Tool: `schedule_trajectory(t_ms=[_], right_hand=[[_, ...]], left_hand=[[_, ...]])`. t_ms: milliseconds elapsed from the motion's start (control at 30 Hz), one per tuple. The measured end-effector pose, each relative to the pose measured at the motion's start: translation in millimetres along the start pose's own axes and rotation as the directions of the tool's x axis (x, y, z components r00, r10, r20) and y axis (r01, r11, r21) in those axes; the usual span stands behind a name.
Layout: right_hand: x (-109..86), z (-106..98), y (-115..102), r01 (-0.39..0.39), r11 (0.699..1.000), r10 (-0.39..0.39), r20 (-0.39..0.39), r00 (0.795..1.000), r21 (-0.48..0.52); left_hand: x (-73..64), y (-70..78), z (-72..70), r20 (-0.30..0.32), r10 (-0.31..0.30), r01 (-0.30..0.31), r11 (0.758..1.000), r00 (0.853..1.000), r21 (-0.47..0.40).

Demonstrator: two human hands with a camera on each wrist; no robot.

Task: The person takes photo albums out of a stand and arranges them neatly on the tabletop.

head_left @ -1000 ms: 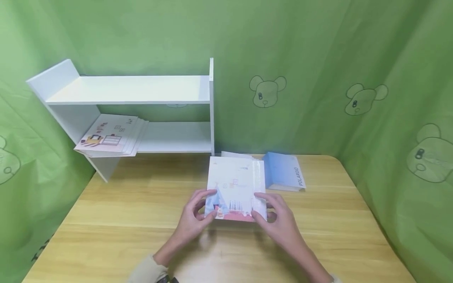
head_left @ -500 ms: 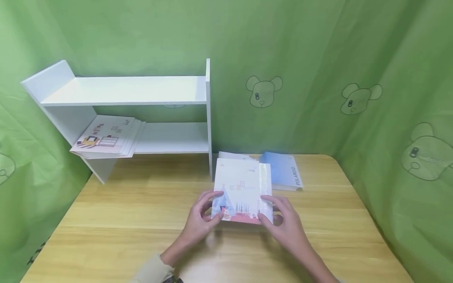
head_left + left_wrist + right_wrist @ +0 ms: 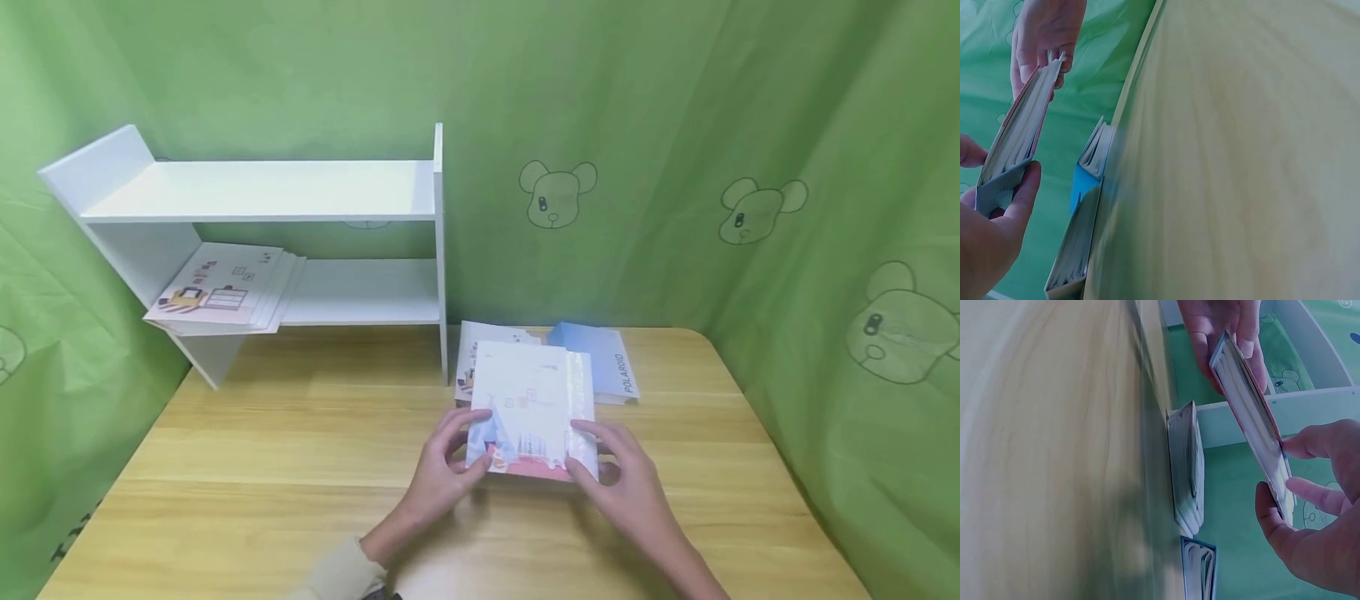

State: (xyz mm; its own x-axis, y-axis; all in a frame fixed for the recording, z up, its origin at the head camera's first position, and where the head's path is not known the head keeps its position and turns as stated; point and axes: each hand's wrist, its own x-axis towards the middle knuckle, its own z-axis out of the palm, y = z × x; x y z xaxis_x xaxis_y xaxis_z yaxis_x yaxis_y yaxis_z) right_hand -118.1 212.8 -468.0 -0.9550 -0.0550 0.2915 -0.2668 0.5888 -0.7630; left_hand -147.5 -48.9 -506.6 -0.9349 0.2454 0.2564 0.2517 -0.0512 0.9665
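Both hands hold a small photo album [image 3: 517,408] above the table, its white cover printed with a blue tent and a pink strip. My left hand [image 3: 442,467] pinches the lower left edge, thumb on top. The lower right edge is gripped by my right hand [image 3: 622,479]. In the left wrist view, the album's page edges [image 3: 1019,125] show between the covers, with the spine towards my left hand. Behind it lie a second white album [image 3: 467,367], partly hidden, and a blue album [image 3: 600,367] marked POLAROID.
A white two-tier shelf [image 3: 262,212] stands at the back left of the wooden table [image 3: 300,450]. Several white albums [image 3: 217,287] lie stacked and slanting at the left of its lower tier. A green curtain [image 3: 637,108] hangs behind and beside the table.
Both hands have moved the album rightwards and slightly nearer in the head view. More of the white album behind it shows now. The view itself has shifted a little.
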Motion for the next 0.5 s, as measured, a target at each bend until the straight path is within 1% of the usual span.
schedule_trajectory(t_ms=[100, 233, 367, 500], right_hand=[[-3.1, -2, 3, 0.016, 1.000, -0.016, -0.008, 1.000, 0.002], [-7.5, -5, 7, 0.002, 1.000, -0.002, -0.010, 1.000, -0.015], [-9.6, -8, 10, -0.009, 0.999, 0.009, -0.011, 1.000, -0.042], [-7.9, -10, 13, 0.011, 0.998, -0.012, -0.009, 1.000, -0.063]], left_hand=[[0.8, -3.1, 3.5, 0.003, -0.006, 0.006, 1.000, 1.000, 0.005], [1.8, -5.8, 9.1, 0.012, -0.004, 0.004, 1.000, 1.000, 0.010], [2.8, -8.0, 13.8, 0.019, -0.002, 0.002, 1.000, 1.000, -0.001], [3.5, -9.1, 16.3, 0.016, -0.001, 0.001, 1.000, 1.000, -0.029]])
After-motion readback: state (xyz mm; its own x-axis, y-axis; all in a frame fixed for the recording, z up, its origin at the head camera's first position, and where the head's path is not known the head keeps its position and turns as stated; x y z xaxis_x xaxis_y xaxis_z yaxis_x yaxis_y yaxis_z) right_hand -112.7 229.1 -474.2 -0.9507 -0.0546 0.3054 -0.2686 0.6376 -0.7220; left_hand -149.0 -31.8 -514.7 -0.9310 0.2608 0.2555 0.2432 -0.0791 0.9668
